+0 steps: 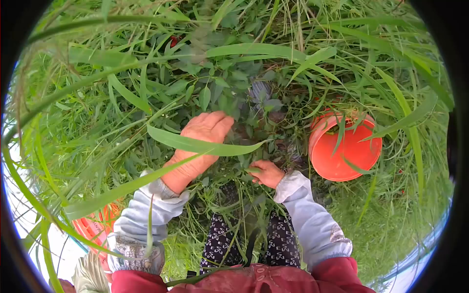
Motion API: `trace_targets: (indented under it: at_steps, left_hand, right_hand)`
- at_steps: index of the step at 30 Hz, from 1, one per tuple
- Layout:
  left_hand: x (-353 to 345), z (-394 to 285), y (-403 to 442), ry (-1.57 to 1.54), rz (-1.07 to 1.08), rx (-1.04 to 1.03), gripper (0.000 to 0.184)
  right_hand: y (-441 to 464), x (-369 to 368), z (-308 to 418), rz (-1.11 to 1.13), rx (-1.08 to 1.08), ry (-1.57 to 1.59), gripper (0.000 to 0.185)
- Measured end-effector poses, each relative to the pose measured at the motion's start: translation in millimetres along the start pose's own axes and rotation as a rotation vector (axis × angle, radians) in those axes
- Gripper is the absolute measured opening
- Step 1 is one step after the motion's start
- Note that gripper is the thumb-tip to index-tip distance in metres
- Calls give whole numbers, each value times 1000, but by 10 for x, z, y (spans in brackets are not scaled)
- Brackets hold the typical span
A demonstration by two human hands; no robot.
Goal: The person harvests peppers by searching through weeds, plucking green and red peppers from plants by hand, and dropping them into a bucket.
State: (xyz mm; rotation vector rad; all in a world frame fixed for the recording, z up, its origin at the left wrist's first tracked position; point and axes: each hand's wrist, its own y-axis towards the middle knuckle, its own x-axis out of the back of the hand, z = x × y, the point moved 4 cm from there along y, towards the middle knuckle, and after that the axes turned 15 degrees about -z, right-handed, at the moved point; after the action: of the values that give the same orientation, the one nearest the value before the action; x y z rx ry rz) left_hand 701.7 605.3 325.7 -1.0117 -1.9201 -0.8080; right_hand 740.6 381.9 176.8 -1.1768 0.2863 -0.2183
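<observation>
Among leafy plants [205, 97], our left hand [207, 131] bends its fingers, partly hidden, and our right hand [267, 173] curls near it; whether they hold anything, we cannot tell. Orange bucket [346, 154] is at right, amid grass [337, 222].

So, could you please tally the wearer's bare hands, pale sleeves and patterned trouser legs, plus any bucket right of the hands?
Left hand and right hand: 2
Left sleeve and right sleeve: 2
Left trouser leg and right trouser leg: 2
Orange-red bucket: 1
Total: 7
</observation>
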Motion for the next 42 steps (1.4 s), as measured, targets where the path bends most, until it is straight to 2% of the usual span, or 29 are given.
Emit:
trace_targets:
  at_steps: [2, 4, 5, 6, 7, 8, 9, 10, 12, 13, 15, 17, 19, 21, 22, 25, 31, 35, 41, 42]
  left_hand:
    - [-89, -86, 462, 66, 80, -302, 33]
    - [-234, 64, 811, 304, 211, -410, 37]
    - [-273, 297, 969, 513, 383, -209, 45]
    - [-204, 558, 1079, 658, 221, -233, 53]
    - [-134, 821, 1146, 739, 239, -176, 57]
    - [-20, 1015, 1178, 749, 510, 14, 61]
    - [36, 1179, 1097, 707, 648, 58, 60]
    - [65, 1380, 902, 644, 503, -63, 36]
    - [163, 1439, 664, 732, 644, 84, 38]
    - [221, 1446, 539, 694, 653, 121, 40]
    - [284, 1393, 319, 655, 669, 159, 42]
    - [326, 1322, 72, 437, 642, 313, 46]
    - [312, 1272, -254, 314, 515, 300, 46]
    - [267, 1198, -443, 278, 478, 416, 46]
    - [259, 1111, -485, 219, 423, 473, 45]
    - [104, 996, -756, 20, 323, 561, 42]
    - [-278, 885, -1095, -66, 247, 573, 43]
    - [-448, 731, -1257, -14, 276, 571, 49]
    - [-631, 608, -1301, 85, 291, 409, 54]
    - [-640, 558, -1280, 139, 302, 375, 57]
  right_hand:
    - [1, -76, -52, 22, 2, 43, 24]
    - [-28, -96, -48, 24, 172, -140, 24]
    - [-72, -144, -33, 38, 235, -84, 24]
    - [-132, -173, -49, 44, 219, -32, 24]
    - [-176, -183, -67, 56, 198, 27, 23]
    - [-216, -182, -107, 55, 201, 32, 23]
    - [-248, -169, -147, 56, 211, -10, 23]
    - [-271, -148, -178, 57, 217, -52, 23]
    - [-347, -95, -157, 15, 144, 5, 21]
    - [-380, -61, -184, -27, 67, 57, 19]
    - [-293, 40, -429, 20, 71, 95, 16]
    - [-270, 132, -463, 27, 105, 431, 14]
    - [-268, 210, -473, 4, 73, 433, 17]
    - [-366, 289, -372, -129, -111, 351, 18]
    - [-361, 285, -434, -190, -180, 403, 13]
    - [-462, 276, -313, -138, -216, 335, 14]
    - [-299, 251, -563, -157, -65, 339, 11]
    - [-358, 294, -511, -240, -103, 382, 10]
    - [-400, 485, -432, -410, -71, 483, 13]
    - [-439, 467, -394, -420, -127, 519, 13]
